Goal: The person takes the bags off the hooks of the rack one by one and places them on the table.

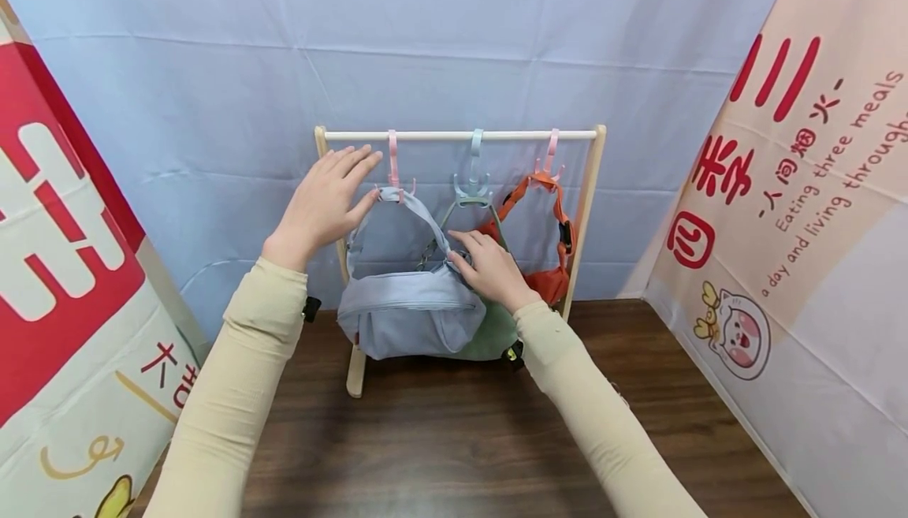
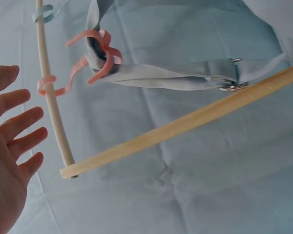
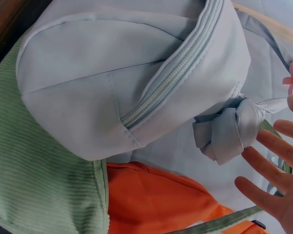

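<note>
A grey-blue bag [image 1: 407, 317] hangs by its strap [image 1: 426, 214] from a pink hook [image 1: 393, 157] on the rack's left side. My left hand [image 1: 328, 199] is raised beside that hook, its fingers extended; the left wrist view shows the hand [image 2: 10, 146] apart from the rail with nothing in it. At the strap's right side is my right hand [image 1: 489, 266], fingers spread. In the right wrist view, the fingers of this hand [image 3: 278, 170] lie against or close to the bunched strap end [image 3: 229, 129]; firm contact cannot be made out.
Behind the grey-blue bag, a green corduroy bag [image 1: 489, 337] hangs from a blue hook [image 1: 476, 163]. An orange bag [image 1: 549, 285] hangs from another pink hook [image 1: 552, 151] at right. The wooden rack [image 1: 589, 210] stands on a dark wooden table [image 1: 426, 455], with printed cloths around it.
</note>
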Demonstrator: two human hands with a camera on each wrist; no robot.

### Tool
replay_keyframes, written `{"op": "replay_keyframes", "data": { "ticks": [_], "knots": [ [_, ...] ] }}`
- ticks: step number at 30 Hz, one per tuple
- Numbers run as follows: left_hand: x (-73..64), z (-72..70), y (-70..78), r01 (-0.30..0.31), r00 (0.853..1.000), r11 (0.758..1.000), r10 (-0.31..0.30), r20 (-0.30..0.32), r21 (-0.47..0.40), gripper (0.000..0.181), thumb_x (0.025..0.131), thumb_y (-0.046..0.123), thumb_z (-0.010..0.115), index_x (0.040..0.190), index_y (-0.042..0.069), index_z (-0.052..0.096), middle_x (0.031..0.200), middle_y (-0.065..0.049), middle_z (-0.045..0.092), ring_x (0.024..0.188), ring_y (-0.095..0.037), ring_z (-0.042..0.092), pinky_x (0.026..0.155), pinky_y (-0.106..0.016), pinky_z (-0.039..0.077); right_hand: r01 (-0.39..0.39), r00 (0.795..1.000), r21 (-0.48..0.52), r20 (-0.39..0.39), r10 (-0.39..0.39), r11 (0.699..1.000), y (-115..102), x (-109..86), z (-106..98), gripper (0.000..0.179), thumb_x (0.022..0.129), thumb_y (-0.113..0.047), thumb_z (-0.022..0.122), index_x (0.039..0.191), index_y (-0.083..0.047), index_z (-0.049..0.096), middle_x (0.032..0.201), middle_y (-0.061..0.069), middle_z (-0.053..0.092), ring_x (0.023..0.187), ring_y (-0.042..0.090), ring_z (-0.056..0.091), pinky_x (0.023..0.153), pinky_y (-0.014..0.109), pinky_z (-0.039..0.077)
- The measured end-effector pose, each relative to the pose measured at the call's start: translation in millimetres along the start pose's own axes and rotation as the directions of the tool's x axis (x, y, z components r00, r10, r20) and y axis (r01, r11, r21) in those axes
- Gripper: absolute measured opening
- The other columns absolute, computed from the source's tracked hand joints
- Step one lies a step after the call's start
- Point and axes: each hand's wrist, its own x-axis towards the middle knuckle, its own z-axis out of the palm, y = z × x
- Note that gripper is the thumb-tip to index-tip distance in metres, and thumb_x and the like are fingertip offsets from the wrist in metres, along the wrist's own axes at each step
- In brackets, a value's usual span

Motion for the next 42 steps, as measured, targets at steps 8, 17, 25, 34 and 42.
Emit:
{"op": "replay_keyframes", "data": {
  "ticks": [8, 17, 25, 34, 42],
  "knots": [
    [12.6, 1.9, -2.3, -0.040, 0.998, 0.999, 0.040, -0.052, 0.008, 0.050, 0.095, 0.027, 0.052, 0.140, 0.006, 0.046, 0.141, -0.017, 0.048, 0.130, -0.036, 0.042, 0.113, -0.047, 0.027, 0.011, 1.000, -0.005, -0.001, -0.011, 1.000, -1, 3.7, 4, 0.041, 0.098, -0.036, 0.050, 0.133, -0.016, 0.054, 0.122, 0.006, 0.061, 0.104, 0.022, 0.060, 0.085, 0.040, 0.051],
    [28.9, -3.8, -3.4, -0.004, 0.999, 1.000, 0.004, 0.033, 0.012, 0.051, 0.097, 0.028, 0.050, 0.143, 0.008, 0.042, 0.145, -0.016, 0.043, 0.134, -0.036, 0.039, 0.115, -0.046, 0.024, -0.021, 1.000, 0.011, 0.023, 0.021, 1.000, -5, 11.6, 4, 0.041, 0.099, -0.038, 0.048, 0.134, -0.018, 0.054, 0.125, 0.004, 0.060, 0.103, 0.021, 0.061, 0.083, 0.038, 0.051],
    [40.6, -3.6, -4.9, 0.004, 0.997, 1.000, -0.005, 0.071, 0.018, 0.051, 0.097, 0.029, 0.048, 0.142, 0.007, 0.042, 0.145, -0.015, 0.044, 0.133, -0.036, 0.039, 0.115, -0.047, 0.022, -0.020, 1.000, 0.029, 0.021, 0.020, 0.999, -8, 20.5, 4, 0.040, 0.097, -0.036, 0.052, 0.133, -0.018, 0.054, 0.124, 0.006, 0.061, 0.105, 0.022, 0.063, 0.085, 0.039, 0.052],
    [45.6, 0.3, -7.0, -0.004, 0.996, 1.000, 0.002, 0.086, 0.028, 0.048, 0.097, 0.028, 0.048, 0.140, 0.006, 0.045, 0.142, -0.016, 0.047, 0.131, -0.036, 0.042, 0.114, -0.047, 0.024, -0.045, 0.999, 0.028, 0.031, 0.044, 0.999, -9, 24.9, 3, 0.040, 0.097, -0.037, 0.053, 0.133, -0.020, 0.054, 0.120, 0.003, 0.063, 0.099, 0.019, 0.065, 0.077, 0.037, 0.054],
    [50.1, 0.7, -2.9, -0.008, 0.994, 0.999, 0.004, 0.110, 0.035, 0.047, 0.098, 0.028, 0.047, 0.140, 0.005, 0.045, 0.144, -0.015, 0.044, 0.132, -0.035, 0.041, 0.115, -0.047, 0.023, -0.081, 0.994, 0.039, 0.081, 0.077, 0.996, -10, 31.2, 4, 0.038, 0.096, -0.037, 0.055, 0.128, -0.018, 0.056, 0.119, 0.004, 0.063, 0.101, 0.019, 0.065, 0.076, 0.036, 0.054]
  ]
}}
